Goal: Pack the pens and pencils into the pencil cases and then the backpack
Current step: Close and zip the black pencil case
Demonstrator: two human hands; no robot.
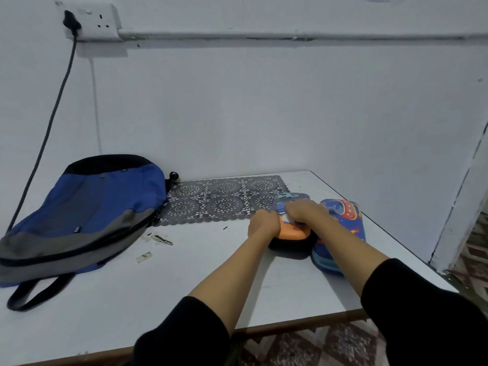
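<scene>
Backpack (87, 207): flat on the table (184, 273), far left, well apart from both hands.
Mat (219, 202): lace-patterned, between backpack and cases.
Left hand (264, 223): fingers curled, gripping the orange case's left edge.
Orange case (293, 235): under both hands, its far end on the mat.
Right hand (306, 211): curled on top of the orange case, fingertips hidden.
Blue case (343, 220): touching the orange case's right side, partly under the right forearm.
</scene>
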